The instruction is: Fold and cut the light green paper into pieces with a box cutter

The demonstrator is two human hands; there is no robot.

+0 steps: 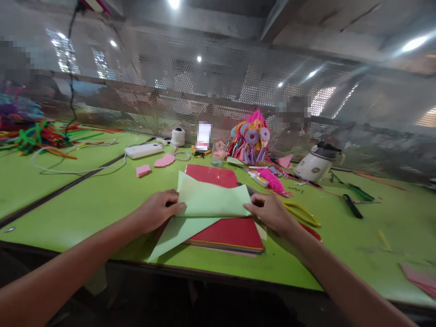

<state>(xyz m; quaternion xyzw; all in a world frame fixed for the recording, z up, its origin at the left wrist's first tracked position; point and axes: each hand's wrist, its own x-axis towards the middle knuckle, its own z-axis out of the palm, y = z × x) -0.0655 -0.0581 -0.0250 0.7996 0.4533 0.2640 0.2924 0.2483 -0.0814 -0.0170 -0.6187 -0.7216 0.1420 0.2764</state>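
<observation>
While the left hand [157, 212] pinches the left end of a pale green paper [214, 200], the right hand [270, 212] pinches its right end, each thumb lying on top. The paper is over a red stack [228, 234], by the middle of the near edge of the counter [91, 202], and a pointed pale green flap [180, 232] slants out below it, leftward and toward that edge. Just right of the right hand lies a yellow handle [314, 223]. Two pink pieces [164, 160] lie beyond the left hand, with a white box [143, 151] past them. Toward the counter's far edge stand a tasselled decoration [252, 138] and, to its right, a white kettle [311, 164].
</observation>
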